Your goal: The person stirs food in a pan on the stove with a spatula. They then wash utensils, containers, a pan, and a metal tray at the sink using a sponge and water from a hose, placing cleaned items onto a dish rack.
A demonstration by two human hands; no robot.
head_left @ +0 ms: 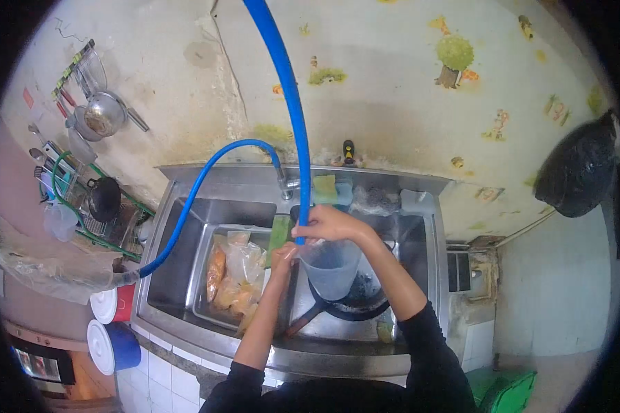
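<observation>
My right hand (329, 224) is closed around the lower end of a blue hose (293, 103), which hangs down from above. Under it is a translucent plastic jug (334, 272), above the right basin. My left hand (282, 257) is closed at the jug's left side, by the rim; its exact hold is partly hidden. A dark frying pan (355, 313) lies in the right basin beneath the jug, its handle pointing toward the lower left. In the left basin (169, 286), a metal tray (203, 303) holds plastic bags of food (238, 275).
A faucet (286, 189) with another blue hose length (196, 199) stands at the sink's back. Sponges (325, 187) and a scouring pad (375, 199) sit on the back ledge. A dish rack (120, 217) is left; lidded buckets (114, 344) stand below. A black bag (575, 168) hangs right.
</observation>
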